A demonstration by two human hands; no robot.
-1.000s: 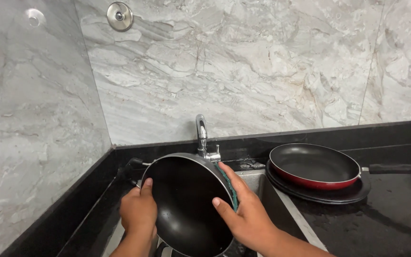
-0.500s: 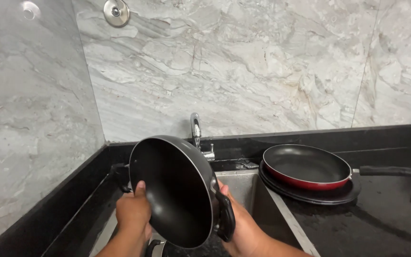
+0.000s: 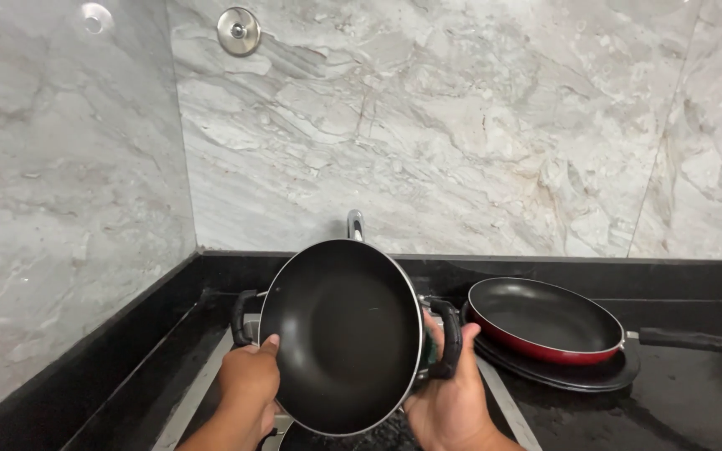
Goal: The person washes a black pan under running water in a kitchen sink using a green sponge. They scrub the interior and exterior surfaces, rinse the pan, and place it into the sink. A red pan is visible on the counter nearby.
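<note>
Head camera view, looking down at a sink set in a black counter [image 3: 712, 401], with grey marble walls [image 3: 60, 209] to the left and behind. At the left, the left hand [image 3: 248, 384] curls its fingers around the lower left rim of a black two-handled pan [image 3: 340, 334], thumb lying on the inner surface near one loop handle. The pan is held up over the sink, tilted so its dark inside faces the camera. A steel tap [image 3: 355, 225] peeks out just above its top rim. The right hand [image 3: 453, 401] grips the pan's right side from behind, below the other loop handle; something green shows between the fingers. Further right, a red frying pan [image 3: 545, 321] with a black inside rests on a dark plate on the counter, its long handle pointing right.
</note>
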